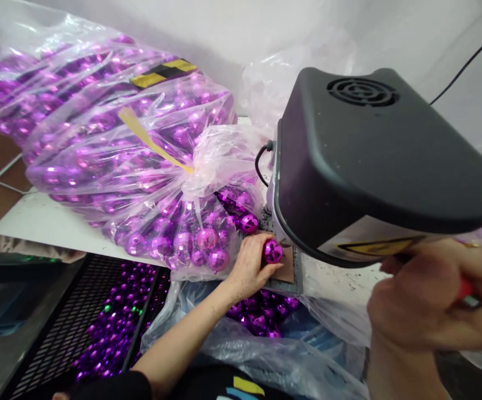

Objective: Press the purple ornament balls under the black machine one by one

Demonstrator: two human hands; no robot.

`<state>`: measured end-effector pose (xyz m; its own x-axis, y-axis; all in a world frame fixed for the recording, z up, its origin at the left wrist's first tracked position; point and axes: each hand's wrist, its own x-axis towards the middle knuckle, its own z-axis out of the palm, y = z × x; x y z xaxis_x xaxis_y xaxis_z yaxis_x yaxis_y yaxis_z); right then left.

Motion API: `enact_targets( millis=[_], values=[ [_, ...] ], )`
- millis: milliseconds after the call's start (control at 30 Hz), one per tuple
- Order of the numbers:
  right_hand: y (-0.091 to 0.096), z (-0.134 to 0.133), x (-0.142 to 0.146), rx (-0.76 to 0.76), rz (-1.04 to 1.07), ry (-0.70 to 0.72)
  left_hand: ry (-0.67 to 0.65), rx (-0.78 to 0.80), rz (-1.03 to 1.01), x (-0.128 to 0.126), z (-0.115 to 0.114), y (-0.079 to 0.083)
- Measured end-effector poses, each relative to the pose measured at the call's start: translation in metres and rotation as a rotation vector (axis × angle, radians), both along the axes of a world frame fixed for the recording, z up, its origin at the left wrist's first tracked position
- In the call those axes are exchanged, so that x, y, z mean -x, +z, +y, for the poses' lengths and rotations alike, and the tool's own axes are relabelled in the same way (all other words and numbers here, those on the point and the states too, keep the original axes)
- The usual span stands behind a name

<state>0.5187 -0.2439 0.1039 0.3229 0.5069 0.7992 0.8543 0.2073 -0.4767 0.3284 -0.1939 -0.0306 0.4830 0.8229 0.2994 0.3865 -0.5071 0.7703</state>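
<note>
Just below the centre of our view, our left hand has its thumb and fingers parted by only a ball's breadth, pinching a shiny purple faceted ball. The ball sits at the fingertips, toward three o'clock from the palm — thumb along its lower side, forefinger along its upper side. It shows against a flat brown rectangular piece; we cannot tell whether the two touch. Near it, toward ten o'clock, lies another glossy purple ball. At two o'clock we have a rounded black machine housing, and at four our right hand — blurred, fingers curled tight around a red piece with a metallic end. Toward ten o'clock lies a tied, ball-filled clear plastic bag; at six, an open clear plastic bag; at eight, a black mesh crate.
</note>
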Motion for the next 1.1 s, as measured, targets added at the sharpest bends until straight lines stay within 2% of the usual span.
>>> enact_targets(
  millis=[33,100,200,267,333,400,467,567,667,833,967,1100],
  values=[
    [0.012,0.007,0.001,-0.083,0.020,-0.121,0.007,-0.011,-0.013,0.003,-0.006,0.001],
    [0.028,0.021,0.003,-0.151,0.040,-0.153,-0.003,-0.023,-0.013,0.013,-0.019,0.005],
    [0.033,0.031,0.005,-0.140,0.063,-0.132,-0.111,-0.001,0.070,0.029,-0.031,0.017],
    [0.032,0.031,0.006,-0.133,0.062,-0.125,-0.167,0.005,0.108,0.036,-0.028,0.028],
    [0.032,0.029,0.007,-0.130,0.024,-0.135,-0.098,-0.050,0.107,0.037,-0.017,0.036],
    [0.034,0.027,0.007,-0.133,-0.035,-0.147,0.076,-0.165,0.182,0.032,-0.003,0.038],
    [0.037,0.027,0.007,-0.133,-0.067,-0.141,0.226,-0.268,0.374,0.024,0.011,0.035],
    [0.039,0.027,0.007,-0.109,-0.031,-0.115,0.270,-0.271,0.649,0.015,0.023,0.028],
    [0.038,0.027,0.008,-0.100,-0.014,-0.100,0.217,-0.234,0.652,0.017,0.025,0.031],
    [0.036,0.026,0.009,-0.092,-0.064,-0.107,0.063,-0.125,0.397,0.038,0.006,0.060],
    [0.037,0.025,0.008,-0.090,-0.065,-0.109,-0.163,0.010,0.461,0.052,-0.013,0.077],
    [0.038,0.026,0.008,-0.100,-0.067,-0.112,-0.247,0.064,0.545,0.061,-0.023,0.090]
  ],
)
